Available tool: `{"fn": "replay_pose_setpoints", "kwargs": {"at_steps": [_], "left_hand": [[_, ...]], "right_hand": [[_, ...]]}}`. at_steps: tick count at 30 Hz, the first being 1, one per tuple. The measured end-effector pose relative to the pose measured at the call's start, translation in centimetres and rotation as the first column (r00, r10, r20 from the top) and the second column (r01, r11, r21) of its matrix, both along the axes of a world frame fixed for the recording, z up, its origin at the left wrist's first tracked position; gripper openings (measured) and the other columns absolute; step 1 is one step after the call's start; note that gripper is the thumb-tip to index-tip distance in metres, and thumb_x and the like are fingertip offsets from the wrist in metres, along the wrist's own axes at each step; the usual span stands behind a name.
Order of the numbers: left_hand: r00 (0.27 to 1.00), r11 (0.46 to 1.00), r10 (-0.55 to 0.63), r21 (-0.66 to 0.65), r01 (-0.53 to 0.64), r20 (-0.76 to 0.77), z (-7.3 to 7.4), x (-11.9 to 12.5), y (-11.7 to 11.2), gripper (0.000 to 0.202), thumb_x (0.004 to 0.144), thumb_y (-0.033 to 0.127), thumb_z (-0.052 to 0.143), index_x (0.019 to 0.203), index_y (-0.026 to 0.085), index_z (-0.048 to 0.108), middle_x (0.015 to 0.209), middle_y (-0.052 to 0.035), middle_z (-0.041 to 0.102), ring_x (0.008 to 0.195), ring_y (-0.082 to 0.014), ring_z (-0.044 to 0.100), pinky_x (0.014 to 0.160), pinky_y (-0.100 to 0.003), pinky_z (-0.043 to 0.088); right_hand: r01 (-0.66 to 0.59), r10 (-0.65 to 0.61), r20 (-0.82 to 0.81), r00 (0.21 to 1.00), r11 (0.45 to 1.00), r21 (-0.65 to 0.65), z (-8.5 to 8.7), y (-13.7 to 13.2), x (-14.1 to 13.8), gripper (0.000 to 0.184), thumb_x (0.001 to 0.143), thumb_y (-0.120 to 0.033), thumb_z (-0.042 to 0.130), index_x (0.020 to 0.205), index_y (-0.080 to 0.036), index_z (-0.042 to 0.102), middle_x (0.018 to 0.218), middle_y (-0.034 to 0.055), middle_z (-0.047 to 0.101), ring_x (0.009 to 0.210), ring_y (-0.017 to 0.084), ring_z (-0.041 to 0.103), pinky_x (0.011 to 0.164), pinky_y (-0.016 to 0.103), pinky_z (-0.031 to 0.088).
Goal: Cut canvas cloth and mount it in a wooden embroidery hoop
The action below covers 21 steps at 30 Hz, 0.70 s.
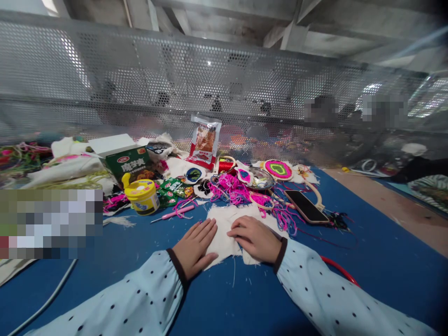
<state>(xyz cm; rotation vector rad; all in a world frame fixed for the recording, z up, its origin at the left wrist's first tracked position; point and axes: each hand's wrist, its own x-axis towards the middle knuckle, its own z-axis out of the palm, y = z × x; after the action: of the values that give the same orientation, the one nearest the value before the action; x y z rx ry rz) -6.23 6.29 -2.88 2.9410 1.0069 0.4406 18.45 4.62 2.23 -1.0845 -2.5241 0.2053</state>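
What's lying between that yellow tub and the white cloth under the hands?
A slim pink-handled tool lies on the blue table between the yellow tub and the white cloth. The head view shows it.

On the blue table [367, 252], a yellow tub [142, 196] is set at the left, with a green box [128, 165] just behind it. A red snack packet [205, 142] is stood at the far side, before a perforated metal screen [140, 70]. Pink thread [231, 189] is heaped in the middle, and a phone [306, 206] is laid to its right.
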Motion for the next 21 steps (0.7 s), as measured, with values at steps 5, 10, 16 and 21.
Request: {"fn": "replay_pose_setpoints", "kwargs": {"at_steps": [5, 10, 16, 21], "left_hand": [[1.0, 1.0, -0.004, 0.002, 0.004, 0.0, -0.06, -0.02, 0.03, 0.065, 0.09, 0.049, 0.033, 0.144, 0.021, 0.012, 0.148, -0.0086, 0.024, 0.135, -0.0252, 0.023, 0.109, -0.044, 0.024], [1.0, 1.0, 0.004, -0.004, -0.004, 0.0, -0.14, 0.0, 0.04, 0.064, 0.09, 0.049, 0.033, 0.144, 0.02, 0.014, 0.148, -0.0085, 0.024, 0.135, -0.0255, 0.022, 0.109, -0.044, 0.023], [1.0, 1.0, 0.014, -0.002, -0.014, -0.022, -0.15, 0.01, 0.03, 0.063, 0.09, 0.05, 0.03, 0.143, 0.018, 0.019, 0.148, -0.0084, 0.023, 0.136, -0.024, 0.021, 0.109, -0.043, 0.022], [1.0, 1.0, 0.01, 0.002, -0.01, -0.017, -0.2, -0.04, 0.06, 0.063, 0.09, 0.05, 0.029, 0.143, 0.019, 0.017, 0.148, -0.0081, 0.023, 0.136, -0.0239, 0.021, 0.109, -0.043, 0.022]], "right_hand": [[0.005, -0.005, 0.006, 1.0, 1.0, 0.014, -0.45, 0.26, 0.07, 0.017, 0.087, -0.028, 0.051, 0.096, -0.023, 0.064, 0.095, 0.004, 0.061, 0.094, 0.016, 0.052, 0.083, 0.032, 0.039], [-0.02, 0.02, -0.016, 1.0, 1.0, 0.018, -0.52, 0.26, -0.15, 0.016, 0.088, -0.027, 0.049, 0.086, -0.02, 0.063, 0.087, 0.0037, 0.061, 0.09, 0.016, 0.052, 0.082, 0.032, 0.038], [0.007, -0.007, -0.006, 1.0, 1.0, 0.029, -0.16, 0.15, -0.2, 0.017, 0.09, -0.023, 0.043, 0.084, -0.019, 0.058, 0.084, 0.0041, 0.06, 0.085, 0.017, 0.051, 0.08, 0.032, 0.037], [0.155, -0.154, -0.019, 0.988, 0.985, 0.078, -0.34, 0.32, 0.09, 0.018, 0.09, -0.019, 0.041, 0.088, -0.018, 0.058, 0.088, 0.006, 0.06, 0.087, 0.019, 0.05, 0.081, 0.034, 0.037]]}}
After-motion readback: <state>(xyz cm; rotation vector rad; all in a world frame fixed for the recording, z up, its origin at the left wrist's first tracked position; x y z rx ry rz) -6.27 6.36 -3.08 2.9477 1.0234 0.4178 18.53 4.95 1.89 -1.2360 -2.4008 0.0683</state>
